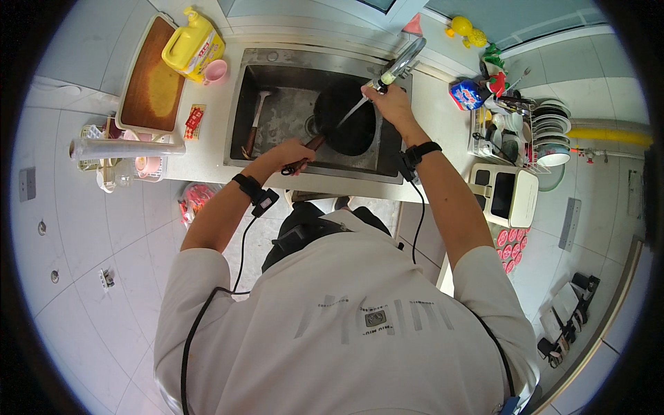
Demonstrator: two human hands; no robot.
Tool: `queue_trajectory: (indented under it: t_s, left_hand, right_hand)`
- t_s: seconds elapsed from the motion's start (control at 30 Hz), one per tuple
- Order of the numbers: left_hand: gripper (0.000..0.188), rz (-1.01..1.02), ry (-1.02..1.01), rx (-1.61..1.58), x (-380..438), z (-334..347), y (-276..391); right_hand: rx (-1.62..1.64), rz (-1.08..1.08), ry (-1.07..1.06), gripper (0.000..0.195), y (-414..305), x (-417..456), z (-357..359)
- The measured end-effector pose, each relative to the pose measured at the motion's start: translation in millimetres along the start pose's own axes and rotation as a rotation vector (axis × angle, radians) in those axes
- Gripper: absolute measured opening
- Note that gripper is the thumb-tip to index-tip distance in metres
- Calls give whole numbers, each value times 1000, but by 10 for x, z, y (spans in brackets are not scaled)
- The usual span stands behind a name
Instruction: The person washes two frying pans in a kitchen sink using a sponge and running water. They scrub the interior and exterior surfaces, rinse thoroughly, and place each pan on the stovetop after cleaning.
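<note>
In the stainless steel sink (270, 166) sits a dark round pan (346, 116), a wok by its look. My left hand (293, 155) is closed around its brown handle (315, 143) at the sink's front edge. At the faucet's (407, 57) outlet, my right hand (389, 104) grips the spout end. A thin stream of water runs from it down into the pan. A long-handled utensil with a wooden grip (252, 136) leans in the left part of the sink, apart from the pan. Both wrists wear black straps with small cabled devices.
Left of the sink stand a yellow jug (194, 46), a pink cup (216, 71), a brown tray (155, 78) and a red packet (194, 122). To the right are a blue spray bottle (467, 95), a dish rack (534, 155) with plates, and a cream appliance (524, 199).
</note>
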State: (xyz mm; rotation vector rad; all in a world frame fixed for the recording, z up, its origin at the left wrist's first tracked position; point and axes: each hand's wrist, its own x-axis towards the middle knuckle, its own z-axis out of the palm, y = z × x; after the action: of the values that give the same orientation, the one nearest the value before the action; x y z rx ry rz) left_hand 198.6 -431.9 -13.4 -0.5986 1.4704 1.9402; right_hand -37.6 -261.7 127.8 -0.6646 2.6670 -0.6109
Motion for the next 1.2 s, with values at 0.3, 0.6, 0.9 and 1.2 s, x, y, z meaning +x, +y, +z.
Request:
queue_trajectory:
  t_s: [0.3, 0.6, 0.9, 1.2]
  left_hand:
    - [32, -72, -200, -495, -42, 233, -368]
    - [35, 14, -374, -611, 71, 352, -540]
    - [18, 28, -510, -959, 308, 580, -382]
    - [17, -131, -477, -874, 186, 461, -195]
  right_hand:
    - [67, 84, 196, 54, -89, 36, 178]
    - [562, 235, 331, 44, -94, 1, 405]
    - [628, 212, 87, 32, 144, 69, 268]
    - [383, 112, 176, 37, 85, -8, 319]
